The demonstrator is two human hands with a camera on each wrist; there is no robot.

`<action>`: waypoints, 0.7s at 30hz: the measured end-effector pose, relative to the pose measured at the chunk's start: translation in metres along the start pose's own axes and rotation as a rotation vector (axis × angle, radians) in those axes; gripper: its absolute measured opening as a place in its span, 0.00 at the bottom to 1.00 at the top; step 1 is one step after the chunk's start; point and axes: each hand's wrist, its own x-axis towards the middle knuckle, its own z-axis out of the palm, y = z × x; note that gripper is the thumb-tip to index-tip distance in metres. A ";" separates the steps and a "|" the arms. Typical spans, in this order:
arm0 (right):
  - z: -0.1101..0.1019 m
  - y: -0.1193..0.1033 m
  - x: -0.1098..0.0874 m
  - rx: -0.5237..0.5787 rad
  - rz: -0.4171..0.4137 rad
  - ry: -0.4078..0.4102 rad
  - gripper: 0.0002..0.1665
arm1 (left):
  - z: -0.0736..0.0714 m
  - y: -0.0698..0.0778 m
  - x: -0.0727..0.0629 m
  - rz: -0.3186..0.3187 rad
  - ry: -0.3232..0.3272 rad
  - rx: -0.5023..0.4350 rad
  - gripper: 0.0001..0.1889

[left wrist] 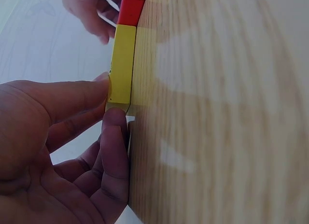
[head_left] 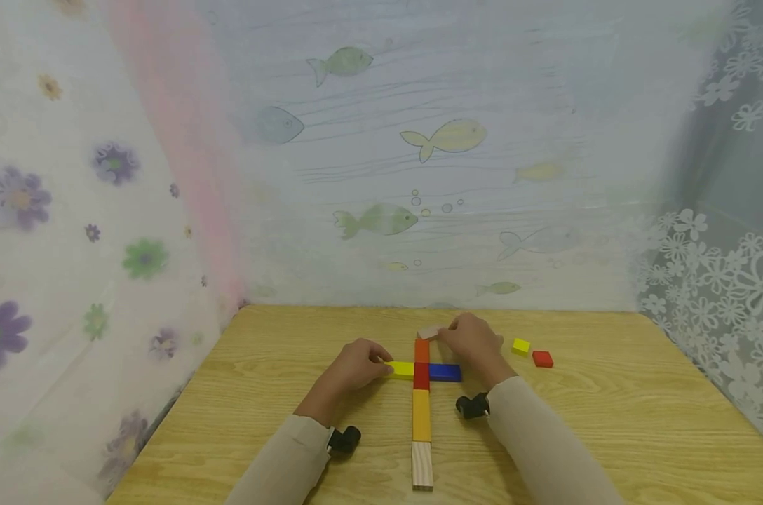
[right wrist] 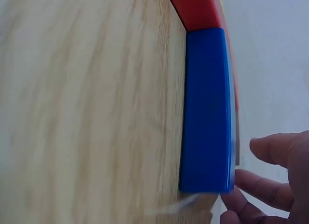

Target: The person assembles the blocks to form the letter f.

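My left hand [head_left: 359, 366] has its fingertips at the outer end of a yellow block [head_left: 401, 369]. In the left wrist view, one fingertip lies against that block's side and another against its end. The yellow block, a dark red block [head_left: 421, 376] and a blue block [head_left: 444, 372] make a crossbar. An orange block [head_left: 422, 351] extends beyond the red one. At its far end lies a slanted plain wood block [head_left: 428, 332], with my right hand [head_left: 474, 342] at its right end. In the right wrist view, that hand's thumb and fingers are apart, partly behind the blue block.
A yellow-orange block [head_left: 422, 415] and a plain wood block [head_left: 422, 466] continue the line toward the near side. Small yellow [head_left: 520, 346] and red [head_left: 542, 359] blocks lie on the right of the wood-grain table [head_left: 280, 330]. A fish-patterned curtain [head_left: 369, 154] hangs behind.
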 end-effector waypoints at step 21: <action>-0.032 0.051 -0.010 0.116 -0.101 0.082 0.23 | 0.000 0.004 -0.001 -0.003 0.001 0.014 0.11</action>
